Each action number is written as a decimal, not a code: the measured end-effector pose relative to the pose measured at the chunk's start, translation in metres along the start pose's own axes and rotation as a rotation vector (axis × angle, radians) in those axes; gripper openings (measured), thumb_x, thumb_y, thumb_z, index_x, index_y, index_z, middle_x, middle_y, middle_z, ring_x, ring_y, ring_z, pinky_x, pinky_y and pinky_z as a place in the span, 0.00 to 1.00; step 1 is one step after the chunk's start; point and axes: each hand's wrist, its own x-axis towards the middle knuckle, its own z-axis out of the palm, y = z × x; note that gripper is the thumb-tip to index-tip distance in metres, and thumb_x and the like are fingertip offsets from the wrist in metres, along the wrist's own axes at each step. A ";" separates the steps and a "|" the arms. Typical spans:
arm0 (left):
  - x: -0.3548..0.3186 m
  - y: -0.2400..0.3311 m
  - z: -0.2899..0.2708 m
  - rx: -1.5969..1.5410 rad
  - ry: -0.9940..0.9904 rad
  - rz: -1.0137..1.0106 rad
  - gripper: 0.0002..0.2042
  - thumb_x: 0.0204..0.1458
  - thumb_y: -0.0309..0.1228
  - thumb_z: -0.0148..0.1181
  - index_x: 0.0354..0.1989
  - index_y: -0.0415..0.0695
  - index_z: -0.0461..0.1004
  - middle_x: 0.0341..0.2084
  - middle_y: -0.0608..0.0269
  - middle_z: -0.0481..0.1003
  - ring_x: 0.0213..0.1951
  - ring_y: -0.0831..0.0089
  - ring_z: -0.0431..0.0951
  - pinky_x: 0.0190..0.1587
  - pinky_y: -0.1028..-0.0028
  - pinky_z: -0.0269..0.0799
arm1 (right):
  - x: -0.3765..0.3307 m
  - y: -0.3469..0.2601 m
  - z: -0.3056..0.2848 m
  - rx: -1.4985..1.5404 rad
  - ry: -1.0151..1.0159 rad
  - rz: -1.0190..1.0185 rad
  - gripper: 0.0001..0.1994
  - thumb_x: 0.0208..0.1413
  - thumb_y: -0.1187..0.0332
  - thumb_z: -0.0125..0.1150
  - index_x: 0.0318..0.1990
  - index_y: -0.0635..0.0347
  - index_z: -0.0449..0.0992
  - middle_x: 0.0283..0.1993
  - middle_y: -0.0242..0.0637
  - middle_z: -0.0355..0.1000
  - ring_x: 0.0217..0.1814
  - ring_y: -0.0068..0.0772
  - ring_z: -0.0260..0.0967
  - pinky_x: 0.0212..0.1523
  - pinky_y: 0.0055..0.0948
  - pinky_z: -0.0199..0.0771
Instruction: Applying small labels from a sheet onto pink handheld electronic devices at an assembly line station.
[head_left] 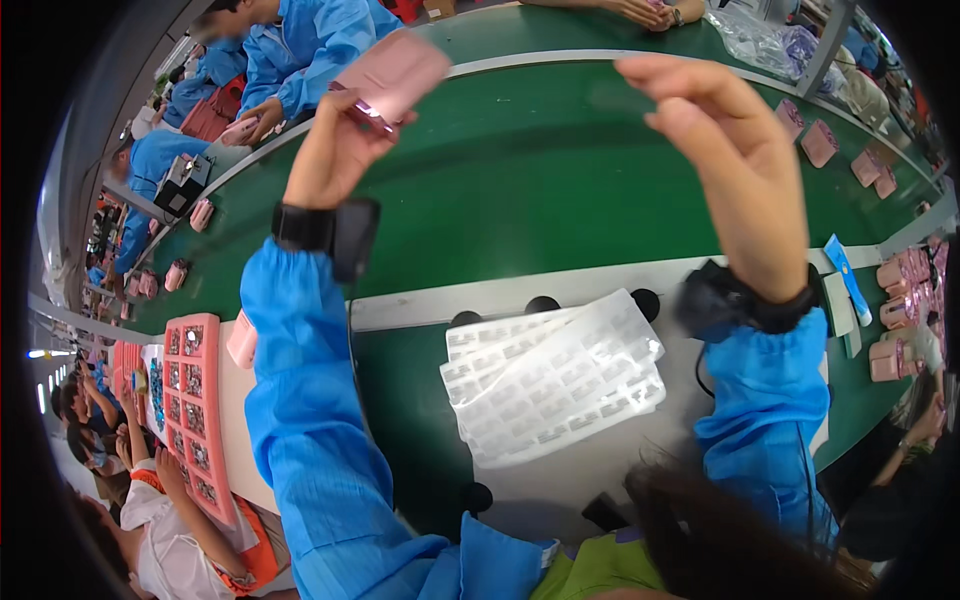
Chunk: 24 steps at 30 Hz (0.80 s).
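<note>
Up at the left, my left hand (345,150) is closed around a pink plastic housing (398,75), a rounded box shape with a shiny edge toward my fingers. It is lifted over the near side of the green belt (500,180). My right hand (735,150) hovers above the belt at the right, thumb and bent fingers apart. Its fingertips are blurred by motion, and nothing shows clearly between them. Below, between my forearms, several translucent sheets of printed labels (555,380) lie fanned over one another on a grey work surface (560,490).
A pink tray (215,400) of small metallic parts stands at the left. Pink housings (820,143) sit along the belt's far right, others (900,300) stacked nearer. A blue tube (848,275) lies right of my wrist. Co-workers (310,50) in blue sit across the belt.
</note>
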 end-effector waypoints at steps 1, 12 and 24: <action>-0.013 -0.001 0.030 -0.068 -0.085 -0.032 0.20 0.52 0.35 0.43 0.51 0.36 0.55 0.44 0.51 0.65 0.42 0.61 0.70 0.40 0.68 0.70 | 0.000 0.001 0.018 -0.004 -0.005 0.003 0.08 0.53 0.71 0.46 0.39 0.62 0.67 0.49 0.42 0.64 0.51 0.26 0.60 0.50 0.23 0.56; -0.085 -0.026 0.180 -0.035 0.151 0.068 0.24 0.52 0.39 0.39 0.57 0.46 0.46 0.51 0.49 0.59 0.48 0.54 0.67 0.40 0.59 0.73 | -0.007 -0.009 0.036 0.421 0.104 0.045 0.40 0.46 0.65 0.59 0.61 0.58 0.37 0.63 0.47 0.38 0.64 0.35 0.39 0.60 0.34 0.46; -0.095 -0.021 0.177 0.081 0.152 0.152 0.34 0.45 0.37 0.55 0.56 0.50 0.40 0.49 0.50 0.60 0.46 0.54 0.68 0.35 0.63 0.76 | -0.021 -0.029 0.013 0.201 -0.220 0.145 0.03 0.47 0.80 0.52 0.31 0.68 0.68 0.27 0.33 0.68 0.26 0.17 0.64 0.27 0.13 0.63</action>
